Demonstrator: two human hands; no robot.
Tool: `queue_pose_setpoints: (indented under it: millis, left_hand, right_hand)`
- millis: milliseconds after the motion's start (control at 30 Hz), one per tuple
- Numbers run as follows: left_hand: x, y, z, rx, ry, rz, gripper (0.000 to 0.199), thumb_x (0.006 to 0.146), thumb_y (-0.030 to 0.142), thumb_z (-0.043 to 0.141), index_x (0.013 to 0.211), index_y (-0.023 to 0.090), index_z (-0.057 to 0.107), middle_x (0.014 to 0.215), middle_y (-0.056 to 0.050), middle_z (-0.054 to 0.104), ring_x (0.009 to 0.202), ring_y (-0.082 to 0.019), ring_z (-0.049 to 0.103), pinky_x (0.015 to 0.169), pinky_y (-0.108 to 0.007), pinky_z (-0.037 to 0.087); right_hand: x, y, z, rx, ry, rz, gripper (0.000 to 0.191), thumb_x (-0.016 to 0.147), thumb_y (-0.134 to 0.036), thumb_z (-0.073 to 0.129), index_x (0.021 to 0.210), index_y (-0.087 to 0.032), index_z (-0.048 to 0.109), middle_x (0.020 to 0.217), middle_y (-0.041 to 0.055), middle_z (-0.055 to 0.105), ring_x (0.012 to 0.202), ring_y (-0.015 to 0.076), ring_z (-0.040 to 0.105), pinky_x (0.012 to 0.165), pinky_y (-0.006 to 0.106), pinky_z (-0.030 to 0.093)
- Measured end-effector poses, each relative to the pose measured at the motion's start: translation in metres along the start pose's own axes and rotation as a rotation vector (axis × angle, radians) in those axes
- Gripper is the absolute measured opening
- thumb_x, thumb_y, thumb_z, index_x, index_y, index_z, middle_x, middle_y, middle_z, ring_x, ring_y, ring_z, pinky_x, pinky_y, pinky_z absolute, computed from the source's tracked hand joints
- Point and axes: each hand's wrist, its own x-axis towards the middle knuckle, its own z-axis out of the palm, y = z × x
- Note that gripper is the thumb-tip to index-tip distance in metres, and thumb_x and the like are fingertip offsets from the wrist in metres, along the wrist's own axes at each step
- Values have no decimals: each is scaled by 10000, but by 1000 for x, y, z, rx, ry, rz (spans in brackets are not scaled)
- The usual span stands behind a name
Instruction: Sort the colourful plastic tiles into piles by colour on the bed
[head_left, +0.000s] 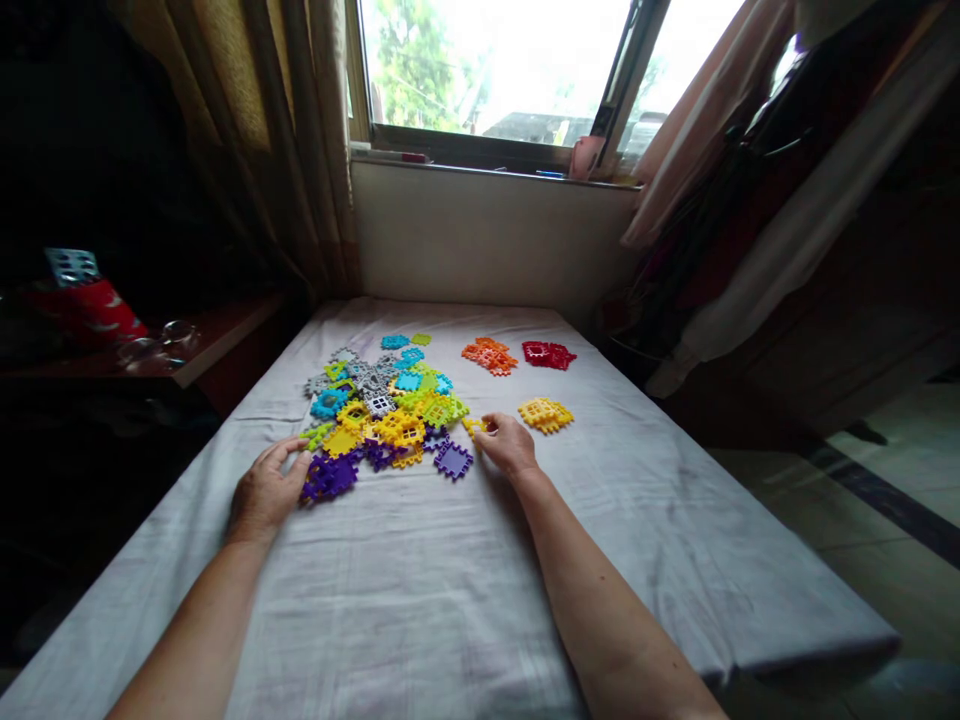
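Observation:
A mixed heap of notched square building tiles in yellow, green, blue, grey and purple lies on the cloth-covered table. At its left edge my left hand rests with fingers apart, beside purple tiles and a green one. My right hand is at the heap's right side, thumb and fingers closed on a yellow tile that is partly hidden by them. To the right of that hand sits a small yellow pile. Farther back are an orange pile and a red pile.
The table has a pale, wrinkled cloth. On the left, a side shelf holds glasses and a red container. A curtain hangs at the back left, clothes at the right. A window sill runs behind.

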Motion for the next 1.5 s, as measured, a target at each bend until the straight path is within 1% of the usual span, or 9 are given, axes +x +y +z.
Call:
queue_pose_setpoints:
  millis: [267,433,533,700,800,1000,1133,1333,1500]
  left_hand:
    - [1,-2,0,-2,-2,16,315,780,459,535,930,255,722,1146,-71,732,1042,-264,678,890,-366,555]
    - [1,-2,-1,4,-4,25,325,787,462,541,949,255,731,1135,-68,731,936,-242,683,810,-345,563]
    - [0,-1,-1,9,-6,15,326,789,459,548,961,257,736,1130,-62,731,890,-231,678,782,-339,565]
    - [0,0,-2,14,-13,12,333,797,461,536,957,247,734,1157,-71,726,1034,-258,673,856,-351,562]
    - [0,0,-2,13,-13,11,325,802,446,531,956,242,731,1158,-74,728,1070,-262,670,956,-380,535]
    - [0,-2,1,8,-6,14,317,800,449,531,952,254,730,1164,-51,735,1022,-233,687,935,-343,541]
    - [0,-3,2,-5,7,32,310,804,433,523,943,251,732,1149,-49,740,1061,-230,681,946,-328,533]
    - [0,-1,3,8,6,31,305,809,428,528,948,251,734,1155,-50,738,1074,-233,680,971,-334,523]
    - [0,2,2,25,-27,28,325,815,443,528,976,250,736,1195,-57,726,1097,-245,674,993,-350,513]
  right_hand:
    - [22,45,-23,283,89,27,181,829,-235,617,940,-218,760,924,28,780,843,162,717,772,263,533]
    - [26,82,-54,88,195,163,262,828,-212,586,989,-273,784,927,12,778,816,181,703,718,266,513]
    - [23,88,-62,-49,195,188,306,826,-187,586,1033,-288,787,1000,31,759,860,200,690,715,273,502]
    - [14,72,-62,-171,289,193,378,910,-228,532,1238,-268,716,1195,109,672,1003,247,659,797,324,502]
    - [7,49,-51,-158,308,60,361,929,-216,499,1215,-225,720,1186,118,668,1051,242,635,885,334,489]
    - [1,-20,-10,-147,110,-362,353,933,-292,564,1266,-266,677,1302,93,642,1169,235,583,1009,353,442]
    - [4,-52,12,-219,11,-425,506,916,-399,619,1411,-312,560,1484,95,522,1305,258,513,1041,392,430]
    - [-10,-42,22,-238,-48,-426,395,926,-439,611,1304,-332,643,1447,73,563,1331,231,508,1044,371,429]
    - [-24,-20,9,-154,-33,-391,227,953,-391,579,1005,-292,776,1329,46,660,1212,201,602,1016,342,440]
